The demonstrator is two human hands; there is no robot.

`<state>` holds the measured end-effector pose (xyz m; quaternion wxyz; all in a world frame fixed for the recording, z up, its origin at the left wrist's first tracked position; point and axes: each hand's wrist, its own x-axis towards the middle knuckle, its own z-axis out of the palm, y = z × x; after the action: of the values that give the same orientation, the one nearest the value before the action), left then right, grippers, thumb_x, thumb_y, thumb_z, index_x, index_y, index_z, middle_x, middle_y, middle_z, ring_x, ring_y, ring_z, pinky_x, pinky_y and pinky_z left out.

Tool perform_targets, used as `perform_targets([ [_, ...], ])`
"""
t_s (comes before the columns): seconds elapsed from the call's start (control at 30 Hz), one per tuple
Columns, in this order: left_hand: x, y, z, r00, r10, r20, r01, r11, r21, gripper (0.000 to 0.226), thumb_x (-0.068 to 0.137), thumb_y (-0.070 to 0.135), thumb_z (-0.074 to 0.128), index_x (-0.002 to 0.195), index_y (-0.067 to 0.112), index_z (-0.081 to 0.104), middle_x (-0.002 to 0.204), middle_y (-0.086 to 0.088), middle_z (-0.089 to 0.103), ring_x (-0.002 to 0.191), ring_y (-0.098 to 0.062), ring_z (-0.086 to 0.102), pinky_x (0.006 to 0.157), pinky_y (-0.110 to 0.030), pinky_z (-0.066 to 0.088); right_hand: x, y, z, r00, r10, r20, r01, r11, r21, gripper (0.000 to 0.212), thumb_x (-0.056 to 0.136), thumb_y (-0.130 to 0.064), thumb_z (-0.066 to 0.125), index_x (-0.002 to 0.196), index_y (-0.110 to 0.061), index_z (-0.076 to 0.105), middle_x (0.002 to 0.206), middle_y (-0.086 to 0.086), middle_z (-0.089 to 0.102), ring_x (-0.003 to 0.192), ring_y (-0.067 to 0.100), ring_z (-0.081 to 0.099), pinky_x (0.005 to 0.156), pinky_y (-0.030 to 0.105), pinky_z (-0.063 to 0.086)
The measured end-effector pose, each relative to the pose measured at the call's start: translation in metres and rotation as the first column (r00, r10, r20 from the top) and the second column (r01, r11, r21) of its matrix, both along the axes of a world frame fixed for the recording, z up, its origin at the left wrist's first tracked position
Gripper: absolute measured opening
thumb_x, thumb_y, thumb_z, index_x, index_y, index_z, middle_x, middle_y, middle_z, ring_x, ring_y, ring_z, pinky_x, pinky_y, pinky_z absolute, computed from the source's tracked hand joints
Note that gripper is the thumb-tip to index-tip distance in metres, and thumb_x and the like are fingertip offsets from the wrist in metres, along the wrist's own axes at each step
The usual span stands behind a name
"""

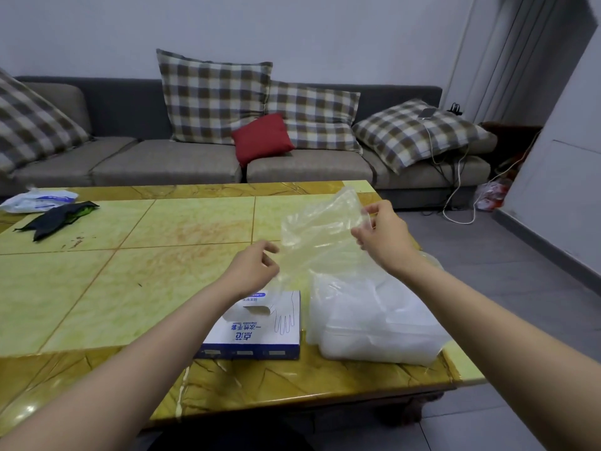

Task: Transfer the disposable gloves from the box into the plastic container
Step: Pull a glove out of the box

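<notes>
Disposable glove (clear, spread out) pinched by left hand and right hand, fingers curled.

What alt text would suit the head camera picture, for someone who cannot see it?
Two bare hands hold a clear disposable glove over a yellow tiled table, the right hand pinching its top, the left hand its lower edge. Beneath sit a blue-and-white glove box and, to its right, a translucent plastic container.

A grey sofa bearing 4 plaid cushions and 1 red cushion lines a pale wall.
</notes>
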<state>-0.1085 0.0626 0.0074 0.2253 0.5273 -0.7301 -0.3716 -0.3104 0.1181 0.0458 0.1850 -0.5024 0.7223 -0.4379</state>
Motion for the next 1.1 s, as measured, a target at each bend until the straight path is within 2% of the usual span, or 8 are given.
perform_targets([
  [0.1, -0.005, -0.004, 0.017, 0.997, 0.071, 0.023, -0.065, 0.98, -0.189, 0.048, 0.088, 0.007, 0.057, 0.133, 0.013, 0.042, 0.127, -0.006, 0.05, 0.09, -0.018, 0.05, 0.067, -0.025, 0.042, 0.0, 0.008, 0.005, 0.977, 0.092, -0.193, -0.095, 0.995, -0.004, 0.021, 0.094, -0.008, 0.054, 0.11, -0.014, 0.042, 0.082, -0.002, 0.054, 0.073, 0.011, 0.052, 0.057, 0.023, 0.039],
  [0.2, -0.021, 0.006, 0.042, 0.995, -0.078, 0.069, 0.099, 0.923, -0.372, 0.074, 0.08, 0.013, 0.07, 0.143, 0.021, 0.03, 0.145, 0.001, 0.036, 0.106, -0.024, 0.053, 0.079, -0.022, 0.038, 0.005, 0.014, 0.007, 0.91, 0.201, -0.364, -0.189, 0.98, 0.069, 0.023, 0.094, -0.009, 0.054, 0.114, -0.015, 0.044, 0.087, -0.002, 0.059, 0.079, 0.014, 0.055, 0.069, 0.033, 0.045],
  [0.3, -0.037, 0.01, 0.058, 0.964, -0.178, 0.196, 0.245, 0.88, -0.406, 0.088, 0.075, 0.015, 0.076, 0.145, 0.03, 0.026, 0.147, 0.006, 0.037, 0.1, -0.019, 0.056, 0.077, -0.02, 0.037, 0.011, 0.019, 0.01, 0.885, 0.327, -0.331, -0.311, 0.945, 0.101, 0.025, 0.092, -0.008, 0.056, 0.112, -0.018, 0.043, 0.089, -0.002, 0.06, 0.078, 0.008, 0.056, 0.074, 0.033, 0.048],
  [0.5, -0.05, -0.004, 0.059, 0.935, -0.294, 0.196, 0.336, 0.913, -0.231, 0.008, 0.087, 0.006, 0.063, 0.085, 0.013, 0.062, 0.091, -0.005, 0.066, 0.055, -0.007, 0.059, 0.042, -0.013, 0.043, -0.008, 0.024, 0.006, 0.881, 0.38, -0.28, -0.335, 0.921, 0.198, 0.024, 0.089, -0.007, 0.061, 0.105, -0.019, 0.049, 0.088, -0.003, 0.059, 0.074, 0.004, 0.061, 0.071, 0.027, 0.05],
  [0.63, -0.062, -0.008, 0.062, 0.965, -0.232, 0.122, 0.26, 0.913, -0.315, 0.008, 0.09, 0.009, 0.061, 0.082, 0.012, 0.062, 0.086, -0.005, 0.067, 0.073, -0.014, 0.064, 0.066, -0.023, 0.054, -0.036, 0.022, 0.01, 0.844, 0.295, -0.448, -0.18, 0.943, 0.28, 0.017, 0.084, -0.004, 0.064, 0.085, -0.018, 0.055, 0.087, -0.003, 0.059, 0.088, 0.019, 0.059, 0.071, 0.03, 0.046],
  [0.77, -0.079, -0.003, 0.074, 0.976, -0.215, 0.045, 0.208, 0.837, -0.507, 0.009, 0.09, 0.01, 0.06, 0.082, 0.014, 0.059, 0.093, -0.003, 0.067, 0.084, -0.012, 0.059, 0.072, -0.014, 0.045, -0.057, 0.015, 0.028, 0.797, -0.037, -0.603, 0.025, 0.999, -0.028, 0.02, 0.083, 0.005, 0.052, 0.087, -0.014, 0.057, 0.091, 0.004, 0.056, 0.091, 0.027, 0.052, 0.068, 0.032, 0.036],
  [0.93, -0.079, 0.008, 0.065, 0.957, -0.29, 0.001, 0.217, 0.713, -0.667, 0.014, 0.091, 0.008, 0.055, 0.084, 0.018, 0.049, 0.097, -0.001, 0.057, 0.098, -0.017, 0.056, 0.091, -0.034, 0.047, -0.066, 0.023, 0.029, 0.68, -0.254, -0.688, -0.043, 0.923, -0.382, 0.03, 0.068, 0.018, 0.049, 0.076, -0.009, 0.058, 0.075, 0.004, 0.054, 0.075, 0.023, 0.039, 0.064, 0.033, 0.027],
  [1.1, -0.068, 0.019, 0.02, 0.919, -0.279, 0.279, 0.39, 0.749, -0.535, 0.003, 0.094, 0.014, 0.05, 0.092, 0.016, 0.051, 0.102, 0.001, 0.053, 0.093, -0.017, 0.054, 0.082, -0.032, 0.044, -0.07, 0.039, -0.028, 0.608, -0.014, -0.794, -0.054, 0.997, -0.058, 0.032, 0.07, 0.019, 0.053, 0.083, -0.01, 0.061, 0.084, 0.009, 0.059, 0.081, 0.03, 0.048, 0.067, 0.031, 0.024],
])
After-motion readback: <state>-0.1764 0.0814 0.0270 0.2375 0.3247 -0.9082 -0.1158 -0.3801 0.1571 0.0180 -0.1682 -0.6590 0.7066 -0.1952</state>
